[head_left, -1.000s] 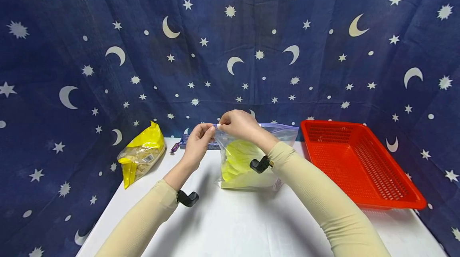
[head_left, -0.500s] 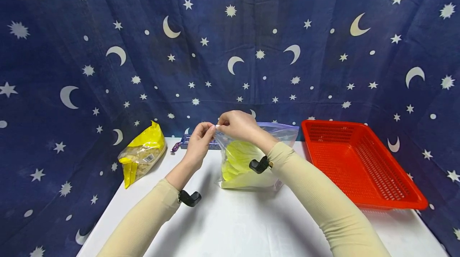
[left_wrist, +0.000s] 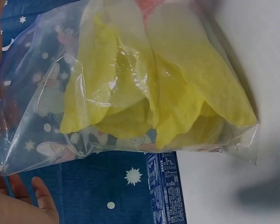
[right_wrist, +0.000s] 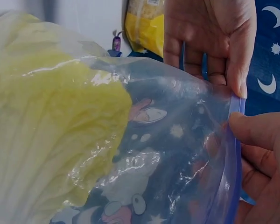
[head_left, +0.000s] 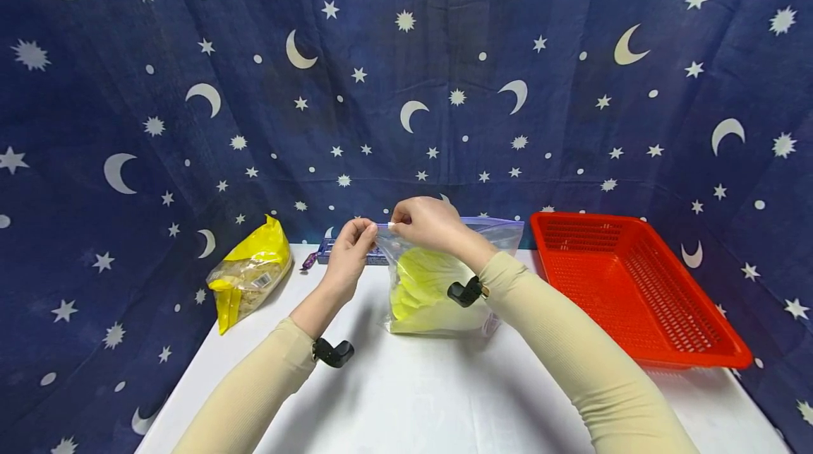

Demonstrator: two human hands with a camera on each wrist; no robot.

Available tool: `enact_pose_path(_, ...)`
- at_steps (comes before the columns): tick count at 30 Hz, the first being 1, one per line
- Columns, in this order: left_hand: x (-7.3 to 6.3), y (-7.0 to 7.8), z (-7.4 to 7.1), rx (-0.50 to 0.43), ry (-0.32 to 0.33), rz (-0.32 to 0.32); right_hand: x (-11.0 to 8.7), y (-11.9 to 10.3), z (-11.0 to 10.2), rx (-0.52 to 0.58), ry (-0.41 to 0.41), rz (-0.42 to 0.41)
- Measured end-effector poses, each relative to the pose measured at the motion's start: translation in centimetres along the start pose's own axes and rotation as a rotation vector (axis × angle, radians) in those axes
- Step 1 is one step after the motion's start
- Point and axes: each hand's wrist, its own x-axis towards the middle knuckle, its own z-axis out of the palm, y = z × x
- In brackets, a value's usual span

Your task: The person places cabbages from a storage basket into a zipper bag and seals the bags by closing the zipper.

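Note:
A clear zip bag [head_left: 444, 320] with a purple zip edge stands on the white table. Pale yellow-green cabbage leaves [head_left: 419, 281] lie inside it, their frilly tips plain in the left wrist view. My left hand [head_left: 346, 256] pinches the bag's top left corner between thumb and fingers. Just right of it, my right hand [head_left: 427, 221] pinches a small white slider [head_left: 391, 226] on the zip edge. The right wrist view has both thumbs on the purple strip [right_wrist: 236, 154], close together. My right forearm covers part of the bag in the head view.
A yellow-and-clear packet [head_left: 254, 274] stands at the table's left edge. Behind the left hand lie a dark blue box [head_left: 327, 253] and a small purple wrapped piece [head_left: 308, 261]. A red plastic basket [head_left: 610, 284] occupies the right side. A star-patterned curtain hangs behind.
My right hand and the white slider first shift slightly left to meet the left fingertips, then move a little right, leaving a small stretch of zip between the hands. The left hand keeps its hold.

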Motion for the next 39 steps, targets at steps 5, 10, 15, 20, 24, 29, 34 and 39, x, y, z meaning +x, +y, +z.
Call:
enact_pose_path(5, 0.1, 0.0, -0.1, 0.026, -0.004, 0.001, -0.1, 0.3, 0.0, 0.046, -0.007, 0.018)
enact_pose_path(10, 0.2, -0.2, -0.2, 0.034, 0.001, -0.014, -0.1, 0.5, 0.1, 0.127, -0.012, 0.033)
enact_pose_path(15, 0.4, -0.4, 0.0, 0.045, -0.006, -0.015, 0.0, 0.6, 0.2, 0.165, -0.015, 0.021)
enact_pose_path(20, 0.5, -0.4, -0.1, 0.062, 0.009, -0.01, 0.1, 0.5, 0.3, 0.158, -0.007, 0.02)
enact_pose_path(24, 0.5, -0.3, -0.1, 0.081, 0.009, -0.023, 0.1, 0.5, 0.3, 0.159, -0.002, 0.031)
enact_pose_path(29, 0.5, -0.1, 0.0, 0.105, 0.001, -0.033, 0.1, 0.7, 0.2, 0.155, 0.007, 0.023)
enact_pose_path(34, 0.5, -0.1, 0.1, 0.063, -0.018, -0.025, -0.1, 0.9, 0.1, 0.142, 0.005, 0.01)
enact_pose_path(39, 0.4, -0.1, 0.2, 0.051, -0.017, -0.031, -0.2, 1.3, -0.1, 0.14, 0.0, 0.008)
